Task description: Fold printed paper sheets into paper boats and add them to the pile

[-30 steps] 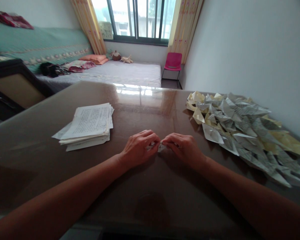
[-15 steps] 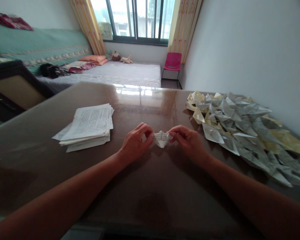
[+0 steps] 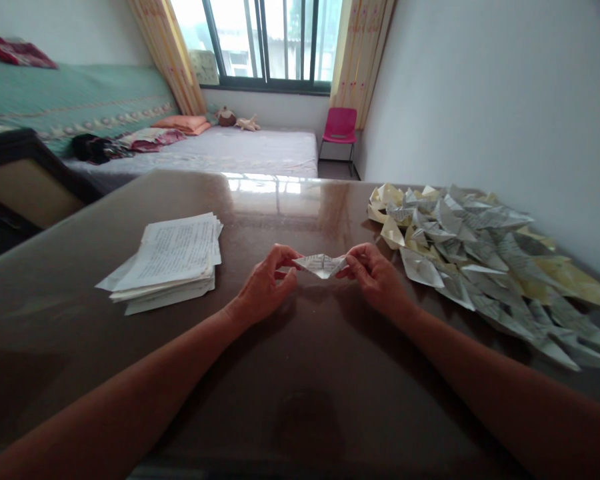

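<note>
A small folded paper boat [image 3: 323, 266] with printed text is held level between my two hands, above the middle of the table. The fingers of my left hand [image 3: 270, 283] curl behind the boat's left tip, with the thumb low in front of it. My right hand [image 3: 375, 277] pinches the right tip between thumb and fingers. The boat's sides spread wide, with a peak in the middle.
A stack of printed sheets [image 3: 173, 260] lies on the brown glossy table [image 3: 260, 393] at the left. Many folded paper boats [image 3: 460, 240] are heaped at the right by the wall. Beyond the table are a bed [image 3: 260, 150] and a pink chair [image 3: 341, 127].
The paper boat has been drawn out wider and flatter between my hands, its ends pulled apart. My left thumb has shifted down and away from its tip. The view has shifted slightly.
</note>
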Motion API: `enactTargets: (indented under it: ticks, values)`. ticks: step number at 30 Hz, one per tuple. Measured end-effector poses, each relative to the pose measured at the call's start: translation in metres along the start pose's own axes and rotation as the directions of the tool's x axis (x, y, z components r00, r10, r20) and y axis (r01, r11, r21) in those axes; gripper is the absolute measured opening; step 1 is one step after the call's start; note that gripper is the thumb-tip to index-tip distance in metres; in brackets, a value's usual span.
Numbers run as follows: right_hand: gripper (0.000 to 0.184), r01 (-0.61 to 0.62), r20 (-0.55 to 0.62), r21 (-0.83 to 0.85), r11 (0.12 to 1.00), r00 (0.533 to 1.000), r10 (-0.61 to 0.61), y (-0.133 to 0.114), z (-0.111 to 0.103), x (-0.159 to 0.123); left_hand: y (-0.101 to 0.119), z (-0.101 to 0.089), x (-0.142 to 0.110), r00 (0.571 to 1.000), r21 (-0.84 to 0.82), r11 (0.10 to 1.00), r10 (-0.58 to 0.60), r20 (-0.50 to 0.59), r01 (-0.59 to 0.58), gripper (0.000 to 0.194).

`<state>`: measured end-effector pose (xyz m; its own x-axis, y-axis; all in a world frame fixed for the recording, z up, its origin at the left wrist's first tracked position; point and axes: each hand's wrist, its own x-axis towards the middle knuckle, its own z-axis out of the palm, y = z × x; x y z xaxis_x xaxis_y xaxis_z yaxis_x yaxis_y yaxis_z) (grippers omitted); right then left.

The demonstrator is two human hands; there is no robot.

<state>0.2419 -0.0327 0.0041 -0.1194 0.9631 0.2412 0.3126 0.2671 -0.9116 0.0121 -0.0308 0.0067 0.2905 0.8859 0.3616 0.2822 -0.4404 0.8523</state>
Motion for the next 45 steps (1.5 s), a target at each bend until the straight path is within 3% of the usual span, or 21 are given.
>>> enactTargets:
  ticks: [3, 5, 10, 15, 20, 22, 25, 27, 29, 33, 39, 45]
  values:
    - [0.021, 0.065, 0.035, -0.081, 0.995, 0.997, -0.062, -0.003, 0.002, -0.005, 0.002, -0.001, -0.003, 0.981, 0.126, 0.981, 0.131, 0.146, -0.150, 0.040]
    - [0.019, 0.081, 0.058, -0.096, 0.992, 0.995, -0.076, -0.006, 0.004, -0.007, 0.000, 0.000, -0.004, 0.971, 0.151, 0.973, 0.142, 0.190, -0.172, 0.037]
    - [0.021, 0.071, 0.077, 0.010, 0.997, 0.994, -0.072, -0.009, 0.005, -0.008, -0.007, 0.002, -0.001, 0.994, 0.068, 0.997, 0.035, 0.102, -0.042, 0.011]
    - [0.026, -0.047, 0.054, 0.174, 0.984, 0.998, 0.038, -0.008, 0.007, -0.005, 0.001, -0.001, 0.002, 0.999, 0.136, 0.991, -0.011, -0.035, 0.016, 0.021]
    - [0.023, -0.133, 0.087, 0.157, 0.979, 0.989, 0.121, -0.007, 0.004, -0.003, 0.002, -0.001, -0.001, 0.997, 0.265, 0.963, -0.040, -0.073, 0.058, 0.030]
    - [0.022, -0.091, 0.114, 0.119, 0.989, 0.990, 0.077, -0.007, 0.000, -0.001, 0.000, -0.001, -0.003, 0.998, 0.322, 0.946, -0.020, -0.052, 0.036, 0.030]
    - [0.035, 0.093, 0.146, -0.020, 0.995, 0.985, -0.089, -0.010, -0.004, 0.000, 0.000, 0.002, -0.006, 0.999, 0.398, 0.916, 0.038, 0.020, -0.043, 0.028]
    - [0.053, 0.230, 0.217, -0.142, 0.963, 0.956, -0.196, -0.012, -0.003, -0.001, 0.002, 0.005, -0.009, 0.989, 0.418, 0.898, 0.104, 0.103, -0.138, 0.026]
    - [0.056, 0.298, 0.317, -0.222, 0.928, 0.922, -0.220, -0.011, 0.000, -0.003, 0.005, 0.007, -0.010, 0.968, 0.415, 0.880, 0.167, 0.187, -0.232, 0.024]
    - [0.023, 0.207, 0.417, -0.262, 0.943, 0.905, -0.083, -0.007, 0.005, -0.005, 0.007, 0.008, -0.011, 0.945, 0.401, 0.865, 0.219, 0.242, -0.303, 0.020]
    - [0.021, 0.129, 0.427, -0.171, 0.977, 0.903, -0.045, -0.010, 0.003, -0.004, 0.002, 0.011, -0.011, 0.959, 0.349, 0.897, 0.222, 0.176, -0.272, 0.018]
    - [0.019, 0.052, 0.478, -0.174, 0.983, 0.878, 0.038, -0.008, -0.005, 0.001, 0.001, 0.007, -0.008, 0.993, 0.308, 0.945, 0.085, 0.088, -0.108, 0.018]
